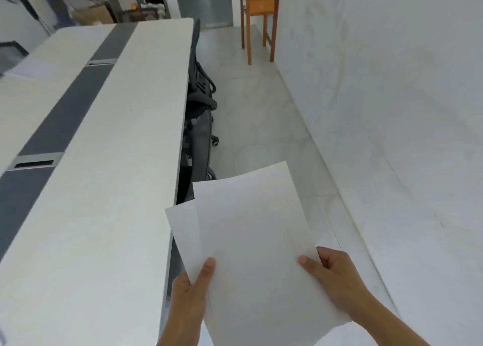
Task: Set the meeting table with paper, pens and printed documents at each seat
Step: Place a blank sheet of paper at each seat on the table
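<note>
Head view: left hand (188,292) and right hand (337,275) pinch paper sheets (256,228).

Your left hand (192,288) and right hand (333,275) each pinch blank sheets (256,241) beside the long worktop (104,162).

The left hand (192,290) and right hand (337,275) are bare, as are the forearms (386,317) running to the frame's lower edge. The thumbnails (302,260) are short, plain and unpainted.

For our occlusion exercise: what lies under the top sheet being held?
A second sheet, only its left strip showing; the top sheet covers the rest. Further sheets cannot be ruled out.
</note>
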Available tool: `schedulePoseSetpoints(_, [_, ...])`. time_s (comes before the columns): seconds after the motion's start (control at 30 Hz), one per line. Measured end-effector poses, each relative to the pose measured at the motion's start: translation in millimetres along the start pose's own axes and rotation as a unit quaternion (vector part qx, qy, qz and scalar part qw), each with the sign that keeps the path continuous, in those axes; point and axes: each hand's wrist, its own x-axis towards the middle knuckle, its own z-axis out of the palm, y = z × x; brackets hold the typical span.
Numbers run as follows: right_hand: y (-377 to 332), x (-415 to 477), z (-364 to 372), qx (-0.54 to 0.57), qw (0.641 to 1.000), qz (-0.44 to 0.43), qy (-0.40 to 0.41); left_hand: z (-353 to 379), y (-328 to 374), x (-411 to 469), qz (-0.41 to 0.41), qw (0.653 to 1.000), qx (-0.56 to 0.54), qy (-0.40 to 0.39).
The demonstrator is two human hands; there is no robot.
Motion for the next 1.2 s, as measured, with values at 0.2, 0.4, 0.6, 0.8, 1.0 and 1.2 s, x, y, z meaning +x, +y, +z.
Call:
schedulePoseSetpoints(0.2, [-87.4,92.0,17.8,0.012,0.999,-0.025,-0.023,12.3,66.9,92.2,0.015,0.999,-0.037,0.018])
schedulePoseSetpoints(0.4, [-150.9,176.5,39.9,-0.026,0.998,-0.034,-0.055,13.0,128.0,150.5,0.039,0.995,-0.076,0.043])
schedulePoseSetpoints(0.6, [-186.6,268.4,81.4,-0.099,0.982,-0.045,-0.156,2.0,143.7,189.3,0.032,0.982,-0.107,0.151])
schedulePoseSetpoints(0.8, [-227.6,377.6,126.7,-0.146,0.957,-0.067,-0.243,5.8,173.6,240.5,0.033,0.954,-0.137,0.264])
schedulePoseSetpoints(1.0, [-287.8,470.2,193.6,-0.2,0.929,-0.12,-0.286,4.9,210.3,269.4,0.05,0.915,-0.153,0.37])
schedulePoseSetpoints(1.2, [-297.9,523.0,289.8,-0.296,0.882,-0.153,-0.333,-6.1,189.8,248.6,0.011,0.841,-0.208,0.499])
